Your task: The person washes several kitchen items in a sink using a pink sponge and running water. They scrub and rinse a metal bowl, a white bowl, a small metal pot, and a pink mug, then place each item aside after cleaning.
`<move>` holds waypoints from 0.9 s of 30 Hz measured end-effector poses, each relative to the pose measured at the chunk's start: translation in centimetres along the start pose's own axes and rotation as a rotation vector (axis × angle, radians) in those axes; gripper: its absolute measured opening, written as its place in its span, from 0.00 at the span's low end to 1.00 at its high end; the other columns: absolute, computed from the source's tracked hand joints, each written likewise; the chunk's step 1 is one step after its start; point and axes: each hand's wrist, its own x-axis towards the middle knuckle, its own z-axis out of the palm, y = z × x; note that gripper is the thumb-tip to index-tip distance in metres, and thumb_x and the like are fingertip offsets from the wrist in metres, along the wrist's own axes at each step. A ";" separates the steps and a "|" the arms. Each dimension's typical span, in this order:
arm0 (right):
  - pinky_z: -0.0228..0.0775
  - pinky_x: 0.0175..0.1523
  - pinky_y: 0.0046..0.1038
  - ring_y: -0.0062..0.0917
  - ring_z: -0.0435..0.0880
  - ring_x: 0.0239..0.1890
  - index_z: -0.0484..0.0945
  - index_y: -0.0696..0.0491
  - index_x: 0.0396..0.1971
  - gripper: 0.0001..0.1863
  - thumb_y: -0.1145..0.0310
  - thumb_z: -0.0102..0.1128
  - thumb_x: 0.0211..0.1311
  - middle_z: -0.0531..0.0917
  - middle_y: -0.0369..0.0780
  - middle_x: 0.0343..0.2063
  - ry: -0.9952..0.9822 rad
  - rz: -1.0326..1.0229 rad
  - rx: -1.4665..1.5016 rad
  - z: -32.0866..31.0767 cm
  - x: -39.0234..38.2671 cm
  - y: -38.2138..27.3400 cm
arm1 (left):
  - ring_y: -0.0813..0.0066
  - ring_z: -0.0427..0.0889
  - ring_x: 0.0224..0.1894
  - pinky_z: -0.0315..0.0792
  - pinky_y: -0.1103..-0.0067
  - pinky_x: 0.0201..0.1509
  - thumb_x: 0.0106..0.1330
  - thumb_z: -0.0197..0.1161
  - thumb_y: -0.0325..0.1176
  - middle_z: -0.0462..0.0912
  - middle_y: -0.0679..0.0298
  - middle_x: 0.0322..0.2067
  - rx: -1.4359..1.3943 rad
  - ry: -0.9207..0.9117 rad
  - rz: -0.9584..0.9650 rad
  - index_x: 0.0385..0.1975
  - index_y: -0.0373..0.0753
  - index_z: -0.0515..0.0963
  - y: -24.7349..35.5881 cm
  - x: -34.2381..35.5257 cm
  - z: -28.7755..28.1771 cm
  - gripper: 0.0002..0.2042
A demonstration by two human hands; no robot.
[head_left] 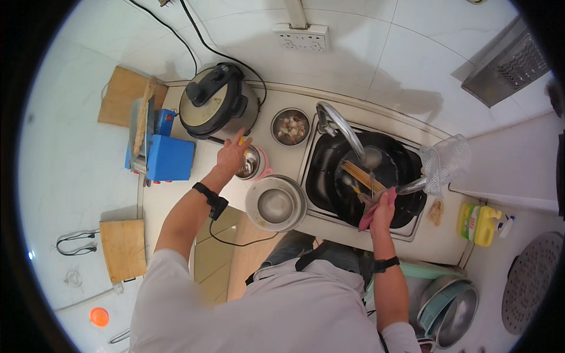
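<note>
R hand (384, 213): at the sink's near edge, fingers pressed tog. on a bunched pink cloth; we can't see the fingertips — folds cover them.

Pink cloth (366, 220): over the near side of the sink, creased, dull pink, one end hanging below the hand; part of it sits under the fingers, so we can't get its full shape.

Chopsticks (358, 173): a bundle, pale wood, lying slantwise in the round dark pan (378, 135); lower ends run up to the cloth, & we can't tell if cloth & sticks touch.

Dark pan: inside the black tub (316, 176), wet & shiny; contents near the R hand too dark for us to sort out, apart from a small yellow bit.

Faucet (344, 129): curved, chrome, hiding a strip of the pan behind it.

L hand (231, 156): btwn the elec. cooker (215, 103) and the steel cup (258, 156), fingers apart, near a small yellow piece (245, 140); we can't tell if it's pinched or just touched.

Steel cup: cutlery inside, partly hidden by the L hand; pink holder (268, 169) alongside.

Bowls (254, 207): stacked, pale, just L of the sink; lower ones mostly covered.
</note>
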 end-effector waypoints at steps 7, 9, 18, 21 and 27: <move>0.62 0.25 0.20 0.14 0.68 0.18 0.73 0.50 0.45 0.10 0.61 0.47 0.79 0.72 0.30 0.22 0.063 0.025 -0.025 -0.8 -0.7 0.7 | 0.54 0.78 0.49 0.81 0.65 0.47 0.53 0.68 0.24 0.71 0.55 0.49 0.105 -0.031 0.071 0.39 0.39 0.83 -2.3 2.0 0.8 0.12; 0.61 0.24 0.21 0.15 0.68 0.17 0.73 0.50 0.43 0.10 0.60 0.48 0.78 0.71 0.30 0.21 0.063 0.013 -0.013 -1.1 -0.7 0.6 | 0.54 0.82 0.46 0.81 0.65 0.43 0.57 0.69 0.32 0.77 0.57 0.45 0.126 -0.097 0.013 0.33 0.39 0.85 -2.2 1.1 -2.3 0.06; 0.63 0.26 0.22 0.16 0.70 0.19 0.75 0.51 0.44 0.11 0.60 0.50 0.78 0.74 0.31 0.22 0.102 0.075 0.098 -1.5 -0.1 -0.8 | 0.49 0.84 0.35 0.76 0.59 0.37 0.68 0.61 0.51 0.84 0.52 0.29 -0.258 -0.271 0.011 0.35 0.41 0.84 8.4 -3.5 -14.2 0.18; 0.64 0.25 0.23 0.18 0.71 0.18 0.74 0.52 0.42 0.11 0.60 0.48 0.78 0.76 0.33 0.23 0.043 0.021 0.186 -1.2 -0.3 -2.2 | 0.50 0.85 0.34 0.78 0.58 0.35 0.67 0.58 0.40 0.85 0.53 0.29 -0.346 -0.238 0.356 0.36 0.40 0.84 18.3 -2.9 -10.2 0.12; 0.68 0.31 0.24 0.20 0.73 0.24 0.75 0.51 0.51 0.12 0.60 0.49 0.78 0.78 0.33 0.32 0.072 0.023 0.178 -2.2 -1.0 -3.6 | 0.44 0.86 0.42 0.81 0.58 0.46 0.63 0.57 0.33 0.86 0.45 0.38 -0.657 -0.456 -0.013 0.39 0.32 0.80 32.5 -3.8 -0.8 0.12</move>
